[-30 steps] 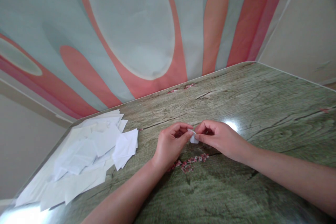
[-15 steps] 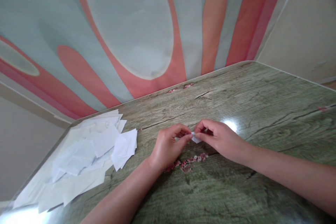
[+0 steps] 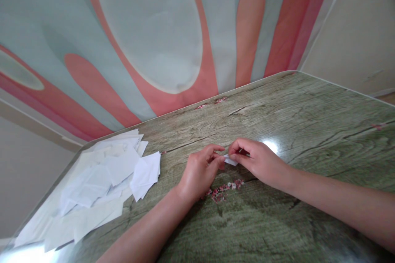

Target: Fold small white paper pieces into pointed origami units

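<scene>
A small folded piece of white paper [image 3: 230, 160] sits between my two hands, just above or on the wood-patterned table. My left hand [image 3: 204, 169] pinches its left end between thumb and fingers, with the index finger stretched out above. At the right end, the thumb and fingertips of my right hand [image 3: 254, 160] are closed on the same paper. My fingers cover much of the piece, so its full folded shape is hidden.
On the left of the table [image 3: 277, 222] lies a wide, loose pile of white paper sheets [image 3: 89, 185]. A smaller stack of paper [image 3: 146, 174] lies at the pile's right edge. Behind the table hangs a patterned red and grey-blue cloth [image 3: 148, 28].
The left index finger has lifted off the paper and straightened. The paper has tilted slightly between my hands, and the view has shifted a little.
</scene>
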